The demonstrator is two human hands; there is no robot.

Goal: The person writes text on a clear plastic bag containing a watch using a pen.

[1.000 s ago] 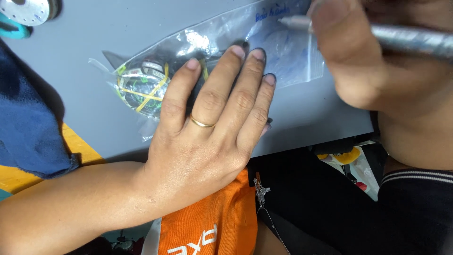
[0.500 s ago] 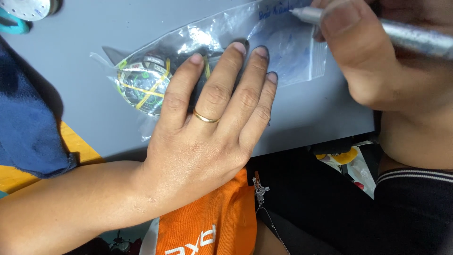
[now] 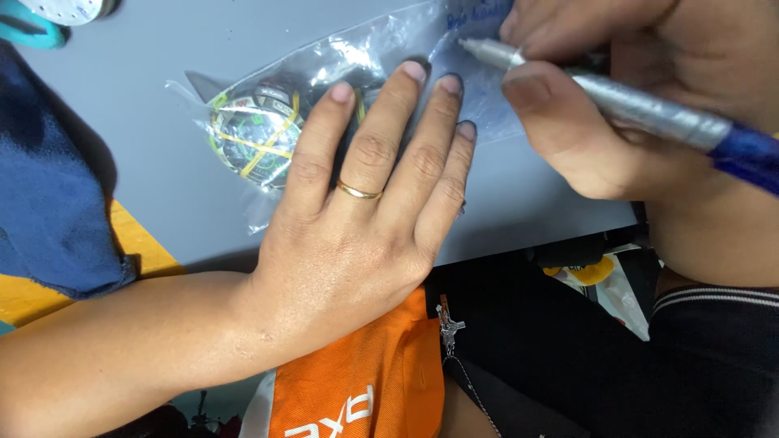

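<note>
Left hand [image 3: 357,219] flat on bag [image 3: 341,105] mid-frame, right hand [image 3: 617,105] gripping pen [image 3: 633,105] upper right; slippery bag might slide, smearing ink.

Two hands work at the near edge of one grey table [image 3: 146,146]: a left hand [image 3: 357,219] wearing one gold ring [image 3: 359,192], and a right hand [image 3: 600,97] gripping one silver-and-blue pen [image 3: 641,109]. One clear plastic bag [image 3: 349,61] lies on the table, with one bundle [image 3: 256,130] inside, bound by several yellow rubber bands. One blue cloth [image 3: 49,186] drapes the table's left edge.
</note>
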